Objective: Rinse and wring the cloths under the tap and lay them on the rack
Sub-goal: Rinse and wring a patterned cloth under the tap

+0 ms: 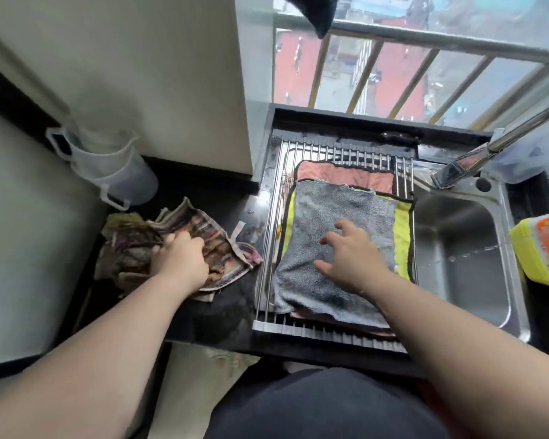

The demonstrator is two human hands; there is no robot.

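- left hand (179, 259): fingers clamped on crumpled striped cloth (203, 229), on counter (222, 315) just left of rack (346, 152)
- right hand (351, 259): fingers spread apart over grey cloth (324, 217), topmost on rack
- yellow cloth (403, 236), pink cloth (339, 175) flat beneath
- tap (457, 167): far right corner of sink (463, 248)

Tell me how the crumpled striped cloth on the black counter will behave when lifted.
Probably floppy: the crumpled striped cloth lies in loose folds under the left hand. Possibly damp, so heavyish: the black counter beside it glistens.
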